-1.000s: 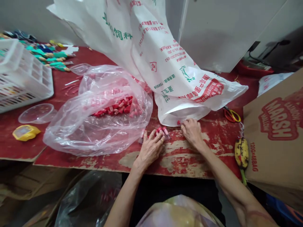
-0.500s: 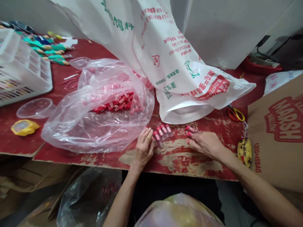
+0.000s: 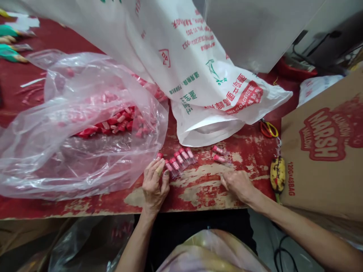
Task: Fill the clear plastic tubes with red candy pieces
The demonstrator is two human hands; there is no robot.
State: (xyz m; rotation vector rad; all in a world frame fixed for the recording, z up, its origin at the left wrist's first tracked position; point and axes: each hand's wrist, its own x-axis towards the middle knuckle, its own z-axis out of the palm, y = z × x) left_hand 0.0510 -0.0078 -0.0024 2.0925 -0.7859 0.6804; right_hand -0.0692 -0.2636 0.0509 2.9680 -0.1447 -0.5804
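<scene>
Red-capped tubes [image 3: 179,160] lie in a short row on the worn red table [image 3: 204,189] – left hand [image 3: 154,183] flat beside them, fingers together, tips touching the row's left end. Right hand [image 3: 237,184] rests loosely curled, holding nothing, just below two separate tubes [image 3: 219,155]. Clear bag [image 3: 70,151] at left, printed white sack [image 3: 198,83] behind.

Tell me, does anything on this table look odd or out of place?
Yes: an overripe, black-spotted banana lies at the table's right edge beside the cardboard box, among packing goods. The red tabletop is badly worn, its paint flaked near both hands.
</scene>
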